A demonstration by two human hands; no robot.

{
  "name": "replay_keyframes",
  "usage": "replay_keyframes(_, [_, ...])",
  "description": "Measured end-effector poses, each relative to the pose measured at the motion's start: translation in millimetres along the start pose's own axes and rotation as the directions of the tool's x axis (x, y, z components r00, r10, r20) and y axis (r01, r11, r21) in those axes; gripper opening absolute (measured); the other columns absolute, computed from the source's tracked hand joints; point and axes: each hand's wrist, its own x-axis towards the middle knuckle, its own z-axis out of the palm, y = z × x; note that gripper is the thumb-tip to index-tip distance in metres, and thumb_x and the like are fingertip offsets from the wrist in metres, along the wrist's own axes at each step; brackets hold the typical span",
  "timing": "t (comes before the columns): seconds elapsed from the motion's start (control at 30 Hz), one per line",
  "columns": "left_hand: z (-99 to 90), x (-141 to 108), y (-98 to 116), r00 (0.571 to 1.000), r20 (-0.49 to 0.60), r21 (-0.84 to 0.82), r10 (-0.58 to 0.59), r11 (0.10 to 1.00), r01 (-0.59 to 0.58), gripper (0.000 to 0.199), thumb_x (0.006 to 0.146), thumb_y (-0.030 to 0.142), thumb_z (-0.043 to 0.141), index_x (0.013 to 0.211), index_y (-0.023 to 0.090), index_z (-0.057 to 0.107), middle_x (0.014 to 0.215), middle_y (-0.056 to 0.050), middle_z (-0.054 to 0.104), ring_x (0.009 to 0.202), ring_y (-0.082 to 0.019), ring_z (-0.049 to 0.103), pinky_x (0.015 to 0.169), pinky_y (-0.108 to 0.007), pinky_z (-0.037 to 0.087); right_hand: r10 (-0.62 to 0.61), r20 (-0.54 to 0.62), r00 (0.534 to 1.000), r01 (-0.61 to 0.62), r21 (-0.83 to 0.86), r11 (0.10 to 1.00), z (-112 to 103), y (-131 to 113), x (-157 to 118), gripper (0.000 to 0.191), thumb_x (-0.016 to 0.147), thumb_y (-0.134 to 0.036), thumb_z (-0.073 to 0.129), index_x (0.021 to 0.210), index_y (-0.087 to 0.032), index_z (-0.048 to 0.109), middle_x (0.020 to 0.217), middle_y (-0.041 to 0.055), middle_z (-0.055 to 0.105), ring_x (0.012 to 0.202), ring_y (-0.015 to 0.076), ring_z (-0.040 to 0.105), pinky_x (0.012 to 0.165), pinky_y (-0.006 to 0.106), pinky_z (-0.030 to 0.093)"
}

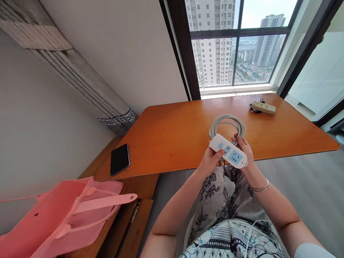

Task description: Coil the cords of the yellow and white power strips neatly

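Observation:
A white power strip [230, 153] with pale blue socket panels is held up above my lap, at the table's near edge. My left hand [211, 159] grips its left end, the thumb lying across the top face. My right hand [246, 152] is closed at the strip's far right side, with its fingers around the coiled grey cable [228, 120]. The cable loops stand beyond the strip, over the tabletop. The strip's underside and some of my fingers are hidden.
The orange-brown wooden table [172, 136] runs below the window. A second, cream power strip [263, 106] with a black cord lies at its back right. A dark phone [120, 159] lies on the left, near a pink bag-like item [61, 215].

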Motion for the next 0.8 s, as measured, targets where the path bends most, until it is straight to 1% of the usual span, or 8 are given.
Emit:
replay_keyframes(0.17, [5.6, 0, -10, 0.983, -0.183, -0.028, 0.0, 1.0, -0.006, 0.061, 0.047, 0.055, 0.091, 0.091, 0.019, 0.068, 0.091, -0.006, 0.073, 0.088, -0.022, 0.066, 0.074, -0.031, 0.051, 0.033, 0.049, 0.998, -0.025, -0.151, 0.988, -6, -3, 5, 0.052, 0.056, -0.056, 0.089, 0.094, -0.025, 0.071, 0.08, -0.001, 0.074, 0.07, 0.0176, 0.068, 0.069, 0.031, 0.057])
replay_keyframes(0.27, [10.8, 4, -19, 0.974, -0.223, -0.104, 0.037, 0.993, -0.061, 0.061, 0.048, 0.055, 0.09, 0.093, 0.02, 0.069, 0.099, -0.007, 0.075, 0.096, -0.025, 0.069, 0.078, -0.032, 0.053, 0.092, 0.106, 0.99, -0.079, -0.122, 0.989, -9, -4, 2, 0.062, 0.059, -0.071, 0.08, 0.1, -0.025, 0.073, 0.098, 0.0045, 0.077, 0.093, 0.0256, 0.071, 0.081, 0.038, 0.059])
replay_keyframes(0.33, [15.8, 7, -25, 0.964, -0.253, -0.146, 0.075, 0.983, -0.115, 0.06, 0.051, 0.052, 0.09, 0.098, 0.02, 0.069, 0.107, -0.008, 0.075, 0.104, -0.026, 0.069, 0.083, -0.033, 0.054, 0.109, 0.171, 0.979, -0.103, -0.047, 0.994, -10, 1, -4, 0.071, 0.065, -0.082, 0.066, 0.105, -0.024, 0.074, 0.113, 0.0076, 0.075, 0.113, 0.0299, 0.066, 0.093, 0.043, 0.056])
replay_keyframes(0.4, [21.4, 8, -31, 0.95, -0.294, -0.175, 0.106, 0.971, -0.162, 0.059, 0.055, 0.049, 0.089, 0.102, 0.021, 0.069, 0.112, -0.008, 0.075, 0.109, -0.027, 0.068, 0.088, -0.034, 0.054, 0.073, 0.208, 0.975, -0.078, 0.016, 0.997, -11, 10, -11, 0.075, 0.067, -0.085, 0.061, 0.111, -0.025, 0.072, 0.125, 0.0081, 0.071, 0.127, 0.0312, 0.059, 0.101, 0.047, 0.052])
replay_keyframes(0.5, [29.9, 6, -41, 0.935, -0.322, -0.192, 0.152, 0.956, -0.221, 0.056, 0.061, 0.048, 0.086, 0.106, 0.021, 0.068, 0.115, -0.007, 0.074, 0.115, -0.027, 0.066, 0.096, -0.035, 0.052, -0.017, 0.162, 0.987, 0.011, 0.044, 0.999, -13, 26, -19, 0.072, 0.061, -0.068, 0.079, 0.121, -0.03, 0.067, 0.132, 0.0059, 0.067, 0.131, 0.0297, 0.055, 0.107, 0.047, 0.049])
replay_keyframes(0.6, [36.2, 0, -50, 0.943, -0.264, -0.159, 0.202, 0.955, -0.25, 0.055, 0.065, 0.046, 0.085, 0.11, 0.02, 0.069, 0.122, -0.009, 0.072, 0.12, -0.027, 0.064, 0.102, -0.036, 0.05, -0.033, 0.065, 0.997, 0.029, 0.07, 0.997, -15, 35, -19, 0.075, 0.057, -0.047, 0.088, 0.126, -0.032, 0.062, 0.125, 0.003, 0.071, 0.124, 0.0271, 0.062, 0.104, 0.043, 0.052])
replay_keyframes(0.7, [35.6, -5, -53, 0.959, -0.2, -0.111, 0.203, 0.967, -0.228, 0.059, 0.064, 0.043, 0.087, 0.114, 0.02, 0.068, 0.124, -0.009, 0.071, 0.119, -0.027, 0.065, 0.103, -0.037, 0.049, -0.016, 0.016, 1.0, 0.014, 0.092, 0.996, -18, 32, -13, 0.069, 0.059, -0.04, 0.086, 0.123, -0.032, 0.061, 0.114, 0.0015, 0.075, 0.114, 0.0257, 0.068, 0.098, 0.042, 0.057])
replay_keyframes(0.8, [24.4, -6, -46, 0.979, -0.127, -0.079, 0.157, 0.983, -0.168, 0.063, 0.056, 0.046, 0.091, 0.108, 0.018, 0.069, 0.113, -0.01, 0.075, 0.11, -0.028, 0.068, 0.099, -0.038, 0.05, 0.013, 0.024, 1.0, -0.014, 0.051, 0.999, -24, 18, -5, 0.06, 0.061, -0.038, 0.084, 0.115, -0.029, 0.063, 0.107, 0.0026, 0.077, 0.108, 0.027, 0.071, 0.091, 0.041, 0.06])
